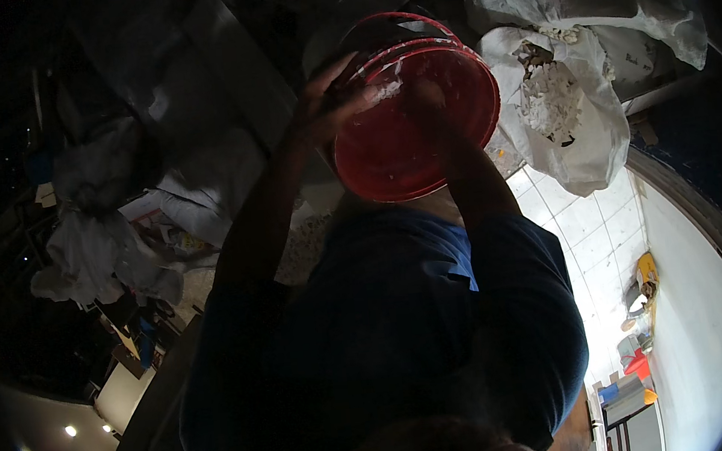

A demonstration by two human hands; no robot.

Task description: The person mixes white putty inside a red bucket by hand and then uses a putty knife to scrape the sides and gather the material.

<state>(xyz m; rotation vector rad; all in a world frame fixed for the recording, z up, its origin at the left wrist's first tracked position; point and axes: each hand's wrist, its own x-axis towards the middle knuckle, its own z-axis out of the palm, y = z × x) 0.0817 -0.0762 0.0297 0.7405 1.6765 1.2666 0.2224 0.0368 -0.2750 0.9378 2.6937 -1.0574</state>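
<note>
A red plastic bucket (387, 152), its mouth tilted towards me, is held up in front of my body. My left hand (349, 94) is at the bucket's left rim, fingers spread and the fingertips just inside, near white residue on the wall. My right hand (430, 100) reaches into the bucket; it is dim and blurred, so its fingers and anything in them cannot be made out. A red rim or handle arcs above the mouth. Right of the bucket stands an open white sack (599, 146) holding pale flakes or scraps (550, 102).
More white sacks (629, 54) lie at the upper right, and crumpled sacks (90, 255) at the left. White floor tiles (593, 224) run along a white wall (691, 248). A yellow object (646, 271) and a red container (637, 365) stand by the wall.
</note>
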